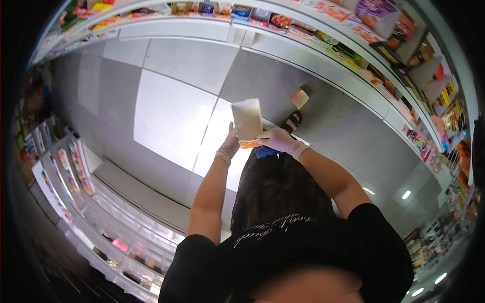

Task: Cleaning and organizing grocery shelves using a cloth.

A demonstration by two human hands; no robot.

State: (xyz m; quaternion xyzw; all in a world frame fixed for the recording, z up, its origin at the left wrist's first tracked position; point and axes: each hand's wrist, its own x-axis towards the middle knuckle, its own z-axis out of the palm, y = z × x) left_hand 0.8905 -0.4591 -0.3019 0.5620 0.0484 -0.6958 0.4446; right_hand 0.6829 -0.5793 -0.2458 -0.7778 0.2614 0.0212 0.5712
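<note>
Both hands wear thin pale gloves and hold one open-topped cardboard box in front of the body. The box has a plain pale inner side and a strip of orange print at its near end. My left hand grips its left side, with the thumb or a finger raised along the edge. My right hand holds the near right corner, its fingers bent over the edge. Something blue shows just below the box; what it is I cannot tell.
Shelves of packaged goods curve along the far side and right. At lower left stands a lit rack with clear shelves. A small pale-orange piece, perhaps card, is near a sandalled foot on the grey tiled floor.
</note>
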